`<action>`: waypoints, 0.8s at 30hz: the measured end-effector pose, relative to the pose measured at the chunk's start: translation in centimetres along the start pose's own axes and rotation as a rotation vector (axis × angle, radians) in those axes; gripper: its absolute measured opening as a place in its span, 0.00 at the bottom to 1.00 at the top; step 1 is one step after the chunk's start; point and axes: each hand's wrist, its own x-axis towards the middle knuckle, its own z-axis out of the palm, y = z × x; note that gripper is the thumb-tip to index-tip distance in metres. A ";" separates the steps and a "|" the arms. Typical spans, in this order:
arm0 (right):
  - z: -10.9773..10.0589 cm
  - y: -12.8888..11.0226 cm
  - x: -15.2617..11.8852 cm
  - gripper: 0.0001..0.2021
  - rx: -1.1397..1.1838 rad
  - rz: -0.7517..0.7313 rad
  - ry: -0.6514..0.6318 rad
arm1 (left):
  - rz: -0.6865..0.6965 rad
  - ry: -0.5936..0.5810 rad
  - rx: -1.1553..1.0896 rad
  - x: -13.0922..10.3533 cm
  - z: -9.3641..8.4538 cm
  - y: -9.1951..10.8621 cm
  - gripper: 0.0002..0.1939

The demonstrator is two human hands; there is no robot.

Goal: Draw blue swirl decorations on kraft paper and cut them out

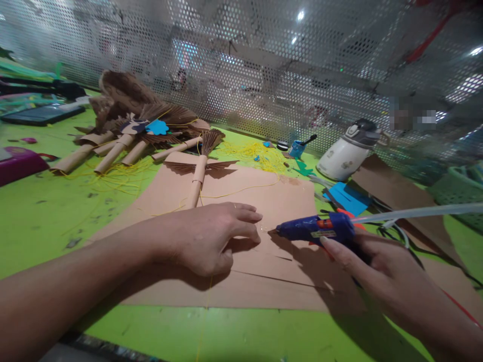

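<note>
My right hand [385, 274] is wrapped round a blue hot glue gun [317, 229], with a long clear glue stick [418, 213] running out of its back. The gun's nozzle points left, just above or on a brown paper sheet [234, 294]; I cannot tell which. My left hand [211, 236] rests palm down on this sheet, fingers apart and slightly bent, the fingertips close to the nozzle. Small glossy specks lie near them. Beyond the left hand lies a rolled paper tube [198, 178] with pleated paper wings and a thin yellow string [245, 190].
Several similar paper-tube figures [124, 143] are heaped at the back left, beside a phone [45, 113]. A white bottle [345, 153], a blue paint jar [297, 149] and blue paper [347, 197] stand or lie at the right. A perforated metal screen [241, 65] borders the green table [33, 221].
</note>
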 end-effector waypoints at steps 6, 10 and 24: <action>0.0 0.1 0.1 0.21 -0.029 -0.023 0.016 | -0.014 0.018 0.011 -0.1 0.1 0.0 0.26; 0.1 0.0 0.1 0.21 -0.044 -0.004 0.018 | -0.004 0.000 0.009 0.0 -0.1 0.1 0.27; -0.9 1.5 1.2 0.24 -0.198 -0.187 0.024 | 0.001 0.016 0.015 -0.2 -0.1 0.0 0.26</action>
